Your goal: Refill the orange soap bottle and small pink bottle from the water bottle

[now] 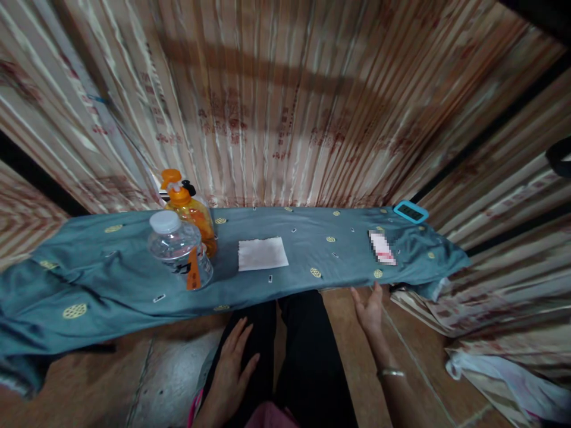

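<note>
A narrow desk (pixel 307 226) draped in blue-green, pineapple-print cloth (pixel 111 279) fronted the empty left hand (pixel 229 368), loosely open on the thigh (pixel 264 336). The empty, spread right hand (pixel 369 312) was nearer — just beyond its edge-side fingertips, toward the right end, the flat, oblong pink-and-white slip (pixel 382 248) slanted away leftward.

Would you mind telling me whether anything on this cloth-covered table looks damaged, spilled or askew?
The white paper has a ragged far edge, as if torn. The blue-green tablecloth is rumpled towards both ends rather than smoothed flat. I see no spill.
</note>
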Available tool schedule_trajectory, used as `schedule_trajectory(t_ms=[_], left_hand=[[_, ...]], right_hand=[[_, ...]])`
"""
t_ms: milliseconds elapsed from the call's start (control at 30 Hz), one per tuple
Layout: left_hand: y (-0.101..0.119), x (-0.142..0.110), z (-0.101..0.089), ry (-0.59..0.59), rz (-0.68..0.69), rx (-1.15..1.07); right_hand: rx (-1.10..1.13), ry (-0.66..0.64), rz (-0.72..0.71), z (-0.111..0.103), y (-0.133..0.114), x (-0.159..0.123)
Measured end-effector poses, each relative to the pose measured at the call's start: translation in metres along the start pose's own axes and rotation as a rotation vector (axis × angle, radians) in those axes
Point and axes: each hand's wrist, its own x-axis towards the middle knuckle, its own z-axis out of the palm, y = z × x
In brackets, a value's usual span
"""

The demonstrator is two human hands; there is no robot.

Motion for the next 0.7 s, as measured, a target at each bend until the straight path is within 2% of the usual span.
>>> schedule_trajectory(t_ms=[167, 267, 367, 467, 567, 700], left_hand=[[-0.001, -0.017, -0.009, 0.01, -0.078, -0.053], [-0.003, -0.027, -0.024, 0.095, -0.155, -0.09], [-0.001, -0.027, -0.05, 0.253, -0.177, -0.087], [0.01, -0.006, -0.083, 0.46, -0.137, -0.057], [0.025, 0.039, -0.115, 0.624, -0.089, -0.073], [0.031, 0.111, -0.137, 0.701, -0.058, -0.107]], right_hand=[[0.033, -0.2, -0.172, 0.002, -0.042, -0.121], [-0.005, -0.27, -0.268, -0.005, -0.053, -0.165], [-0.03, -0.273, -0.337, -0.01, -0.047, -0.178], [-0.052, -0.277, -0.413, -0.008, -0.035, -0.175], [-0.077, -0.278, -0.481, -0.001, -0.027, -0.172], [-0.103, -0.259, -0.521, 0.009, -0.023, -0.175]])
